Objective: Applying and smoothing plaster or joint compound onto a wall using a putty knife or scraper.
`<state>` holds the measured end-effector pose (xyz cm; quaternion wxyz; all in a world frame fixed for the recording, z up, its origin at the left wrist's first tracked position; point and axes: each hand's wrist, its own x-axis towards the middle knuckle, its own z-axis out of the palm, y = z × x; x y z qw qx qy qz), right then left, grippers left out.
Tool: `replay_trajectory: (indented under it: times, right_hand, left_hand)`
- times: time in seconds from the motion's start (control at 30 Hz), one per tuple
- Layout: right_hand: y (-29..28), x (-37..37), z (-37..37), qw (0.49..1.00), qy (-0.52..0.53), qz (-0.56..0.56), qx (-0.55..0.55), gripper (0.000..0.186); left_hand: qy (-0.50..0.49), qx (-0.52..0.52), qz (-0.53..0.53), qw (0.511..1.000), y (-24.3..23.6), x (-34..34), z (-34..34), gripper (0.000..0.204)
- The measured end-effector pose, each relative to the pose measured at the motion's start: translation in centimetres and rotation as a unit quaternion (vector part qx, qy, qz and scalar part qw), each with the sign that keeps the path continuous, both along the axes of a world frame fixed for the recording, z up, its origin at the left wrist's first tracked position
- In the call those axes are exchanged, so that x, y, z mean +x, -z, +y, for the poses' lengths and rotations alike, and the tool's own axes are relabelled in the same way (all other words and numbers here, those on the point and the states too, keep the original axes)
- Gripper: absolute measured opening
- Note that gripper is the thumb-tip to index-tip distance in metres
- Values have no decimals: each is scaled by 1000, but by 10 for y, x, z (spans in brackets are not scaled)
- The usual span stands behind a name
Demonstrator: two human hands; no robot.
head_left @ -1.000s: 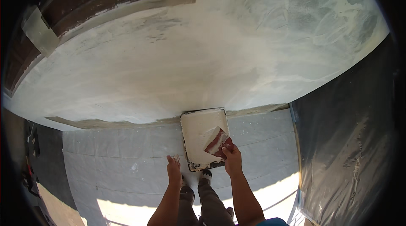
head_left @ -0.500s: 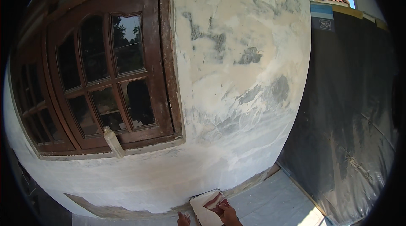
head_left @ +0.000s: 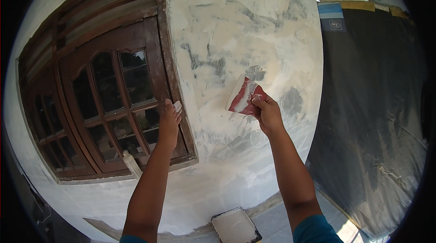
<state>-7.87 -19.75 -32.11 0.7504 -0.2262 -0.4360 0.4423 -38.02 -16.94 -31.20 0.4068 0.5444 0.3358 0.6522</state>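
My right hand (head_left: 268, 112) grips a red putty spreader (head_left: 245, 98) between thumb and fingers, raised in front of the wall (head_left: 213, 79). White putty streaks the spreader's face and lies along its left edge. I cannot tell whether that edge touches the wall. My left hand (head_left: 170, 118) is held up before the right side of the window frame, fingers extended and white putty on the fingertips. It holds nothing. Low down, a black-rimmed tray (head_left: 258, 237) carries a flat layer of pale putty.
At left is a brown wooden window (head_left: 116, 88) with glass panes. A clear bottle (head_left: 132, 165) leans on its sill, partly behind my left forearm. Dark plastic sheeting (head_left: 363, 106) hangs at right. A pale sheet (head_left: 284, 225) covers the ground by the wall's foot.
Both hands have risen from the tray to the wall and window. The spreader has come up with my right hand, while the tray stays below. The view has shifted slightly.
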Motion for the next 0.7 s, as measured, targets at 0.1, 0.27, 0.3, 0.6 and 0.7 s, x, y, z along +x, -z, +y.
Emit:
replay_trajectory:
  times: [0.1, 0.27, 0.3, 0.6, 0.7]
  right_hand:
    - [-83, 7, 17, 997, 11, -55, 46, 24]
    - [-168, 42, 55, 985, 100, -94, 105, 22]
    - [-184, 51, 62, 980, 126, -103, 114, 22]
    - [-275, 62, 90, 677, 610, -351, 215, 21]
    - [-274, 53, 106, 594, 623, -466, 207, 21]
  left_hand:
    - [-121, 84, 100, 984, -79, -15, 48, 90]
    - [-299, 162, 237, 910, -162, 21, 28, 77]
    - [-326, 151, 283, 889, -171, 26, 27, 75]
    - [-386, 193, 307, 848, -202, 63, 14, 67]
    - [-412, 210, 320, 827, -199, 69, 18, 62]
